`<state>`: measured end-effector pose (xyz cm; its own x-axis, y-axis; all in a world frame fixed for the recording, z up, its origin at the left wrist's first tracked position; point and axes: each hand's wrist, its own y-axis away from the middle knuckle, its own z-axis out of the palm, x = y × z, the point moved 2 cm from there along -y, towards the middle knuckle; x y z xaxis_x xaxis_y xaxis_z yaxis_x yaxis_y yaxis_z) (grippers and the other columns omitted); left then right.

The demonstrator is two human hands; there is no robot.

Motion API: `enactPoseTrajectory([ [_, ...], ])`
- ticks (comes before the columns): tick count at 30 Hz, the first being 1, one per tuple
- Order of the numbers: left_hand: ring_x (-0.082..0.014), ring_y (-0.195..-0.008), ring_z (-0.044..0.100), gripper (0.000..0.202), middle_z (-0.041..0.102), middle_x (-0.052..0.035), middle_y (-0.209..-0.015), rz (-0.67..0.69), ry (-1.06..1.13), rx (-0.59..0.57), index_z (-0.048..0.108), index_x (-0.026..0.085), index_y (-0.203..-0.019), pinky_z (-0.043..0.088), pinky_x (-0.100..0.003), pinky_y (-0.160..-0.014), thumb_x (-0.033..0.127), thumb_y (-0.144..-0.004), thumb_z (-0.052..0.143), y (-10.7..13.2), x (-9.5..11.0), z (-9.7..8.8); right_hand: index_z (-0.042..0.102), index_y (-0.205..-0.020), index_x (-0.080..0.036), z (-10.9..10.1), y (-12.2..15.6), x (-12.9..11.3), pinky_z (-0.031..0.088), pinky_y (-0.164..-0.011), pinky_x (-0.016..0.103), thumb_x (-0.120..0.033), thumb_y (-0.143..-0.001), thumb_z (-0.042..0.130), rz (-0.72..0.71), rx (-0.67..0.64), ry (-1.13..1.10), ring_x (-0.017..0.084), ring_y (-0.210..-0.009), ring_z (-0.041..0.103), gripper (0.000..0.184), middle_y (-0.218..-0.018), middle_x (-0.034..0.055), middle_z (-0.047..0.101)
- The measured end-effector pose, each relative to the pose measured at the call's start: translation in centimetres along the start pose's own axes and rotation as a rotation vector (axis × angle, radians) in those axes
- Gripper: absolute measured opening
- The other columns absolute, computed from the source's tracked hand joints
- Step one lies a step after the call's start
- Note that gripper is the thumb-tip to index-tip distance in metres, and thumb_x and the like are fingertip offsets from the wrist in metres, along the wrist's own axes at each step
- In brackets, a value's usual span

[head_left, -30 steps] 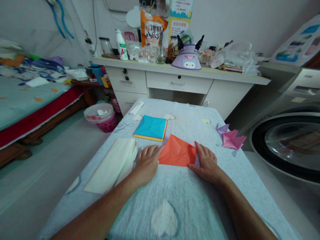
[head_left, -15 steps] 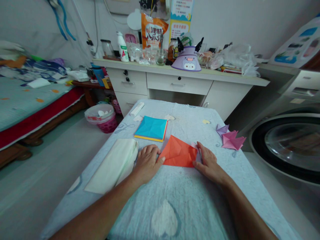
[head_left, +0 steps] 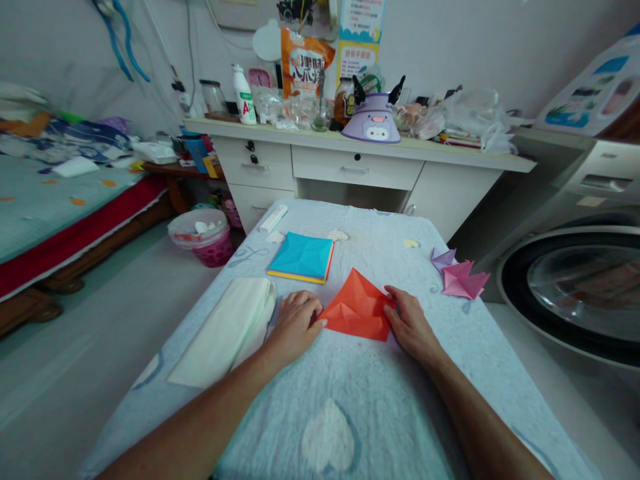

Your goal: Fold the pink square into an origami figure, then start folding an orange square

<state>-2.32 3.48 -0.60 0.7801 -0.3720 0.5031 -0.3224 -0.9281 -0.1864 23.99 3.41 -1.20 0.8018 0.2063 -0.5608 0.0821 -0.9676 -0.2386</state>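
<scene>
A creased sheet of orange origami paper (head_left: 357, 308) lies on the cloth-covered table between my hands. My left hand (head_left: 297, 323) pinches its left corner, the thumb on top and the fingers curled. At the opposite edge, my right hand (head_left: 410, 323) grips the paper between thumb and fingers. Fold lines cross the sheet, and its right side is partly hidden by my fingers. Beyond my left hand lies a stack of coloured paper (head_left: 301, 257), blue on top with yellow and red edges below. Folded pink paper (head_left: 465, 280) and folded purple paper (head_left: 443, 259) sit at the table's right edge.
A folded pale cloth or bag (head_left: 227, 327) lies left of my left forearm. A small white bar-shaped object (head_left: 273, 218) rests at the table's far left corner. Behind is a white desk (head_left: 356, 160); a washing machine (head_left: 575, 267) stands right, a pink bin (head_left: 213, 247) left.
The orange paper has turned slightly, its top point shifting right and its lower right corner coming nearer. My right hand has moved a little left and now grips farther along the right edge.
</scene>
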Motion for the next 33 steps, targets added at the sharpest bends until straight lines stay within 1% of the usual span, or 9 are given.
enactPoseTrajectory([
  [4, -0.0178, -0.08, 0.053, 0.008, 0.057, 0.0009, -0.078, -0.018, 0.155, -0.005, 0.049, 0.02, -0.075, 0.039, -0.03, -0.074, 0.022, -0.082, 0.052, -0.2, 0.0, -0.2, 0.064, -0.103, -0.017, -0.5, -0.2, -0.2, 0.044, -0.088, 0.041, -0.033, -0.086, 0.044, 0.033, 0.036, -0.002, 0.025, -0.095, 0.058, 0.031, -0.098, 0.0097, 0.067],
  [6, -0.0163, -0.075, 0.054, 0.007, 0.056, 0.002, -0.076, -0.051, 0.232, 0.0, 0.049, 0.021, -0.077, 0.039, -0.028, -0.07, 0.023, -0.084, 0.05, -0.2, 0.0, -0.2, 0.065, -0.092, -0.019, -0.7, -0.2, -0.3, 0.046, -0.081, 0.038, -0.033, -0.085, 0.044, 0.056, 0.023, -0.029, 0.024, -0.088, 0.06, 0.026, -0.09, 0.0077, 0.068],
  [8, -0.0157, -0.074, 0.055, 0.004, 0.057, 0.0025, -0.076, -0.072, 0.295, 0.012, 0.05, 0.021, -0.082, 0.04, -0.027, -0.069, 0.023, -0.085, 0.048, -0.1, -0.1, -0.3, 0.065, -0.089, -0.019, -0.8, -0.1, -0.5, 0.047, -0.077, 0.035, -0.032, -0.085, 0.044, 0.076, 0.0, -0.072, 0.023, -0.084, 0.062, 0.025, -0.088, 0.0067, 0.069],
  [14, -0.0175, -0.093, 0.06, 0.02, 0.063, -0.0018, -0.098, -0.078, 0.398, 0.093, 0.051, 0.022, -0.107, 0.044, -0.03, -0.083, 0.019, -0.089, 0.041, 0.0, -0.5, -0.4, 0.065, -0.097, -0.018, -0.9, 0.1, -1.3, 0.048, -0.072, 0.031, -0.027, -0.085, 0.044, 0.087, -0.072, -0.186, 0.021, -0.082, 0.065, 0.026, -0.092, 0.0056, 0.071],
  [21, -0.0196, -0.091, 0.062, 0.026, 0.064, -0.0029, -0.094, -0.145, 0.365, 0.092, 0.046, 0.022, -0.116, 0.047, -0.036, -0.085, 0.022, -0.092, 0.036, 0.0, -0.6, -0.5, 0.066, -0.095, -0.018, -1.1, 0.2, -1.9, 0.047, -0.072, 0.03, -0.024, -0.084, 0.043, 0.047, -0.1, -0.199, 0.02, -0.081, 0.065, 0.026, -0.091, 0.0051, 0.071],
  [24, -0.0219, -0.104, 0.058, 0.026, 0.062, -0.0073, -0.108, -0.08, 0.284, 0.195, 0.049, 0.02, -0.114, 0.044, -0.039, -0.093, 0.021, -0.091, 0.036, 0.1, -0.5, -0.6, 0.062, -0.102, -0.018, -1.0, 0.3, -2.0, 0.046, -0.066, 0.027, -0.024, -0.084, 0.044, 0.037, -0.087, -0.186, 0.018, -0.072, 0.063, 0.027, -0.082, 0.0028, 0.069],
  [28, -0.0242, -0.114, 0.05, 0.031, 0.059, -0.0087, -0.116, 0.039, 0.089, 0.303, 0.051, 0.019, -0.116, 0.038, -0.043, -0.102, 0.015, -0.087, 0.041, 0.5, 0.4, -1.2, 0.05, -0.123, -0.018, -0.8, 0.6, -2.2, 0.043, -0.061, 0.025, -0.022, -0.084, 0.043, 0.02, -0.079, -0.196, 0.015, -0.061, 0.058, 0.04, -0.069, -0.0025, 0.064],
  [31, -0.0246, -0.119, 0.047, 0.039, 0.057, -0.0083, -0.123, 0.111, 0.021, 0.284, 0.051, 0.019, -0.12, 0.037, -0.043, -0.105, 0.01, -0.083, 0.043, 0.8, 1.5, -1.4, 0.046, -0.128, -0.018, -0.6, 0.7, -2.2, 0.043, -0.06, 0.024, -0.021, -0.085, 0.041, 0.011, -0.089, -0.215, 0.014, -0.057, 0.056, 0.043, -0.063, -0.0052, 0.059],
  [33, -0.0243, -0.121, 0.047, 0.044, 0.056, -0.0082, -0.127, 0.181, 0.017, 0.226, 0.051, 0.019, -0.124, 0.038, -0.043, -0.106, 0.009, -0.082, 0.043, 1.1, 2.1, -1.2, 0.049, -0.127, -0.019, -0.6, 0.7, -2.2, 0.044, -0.062, 0.025, -0.022, -0.087, 0.04, -0.004, -0.092, -0.215, 0.014, -0.058, 0.057, 0.041, -0.062, -0.0055, 0.058],
])
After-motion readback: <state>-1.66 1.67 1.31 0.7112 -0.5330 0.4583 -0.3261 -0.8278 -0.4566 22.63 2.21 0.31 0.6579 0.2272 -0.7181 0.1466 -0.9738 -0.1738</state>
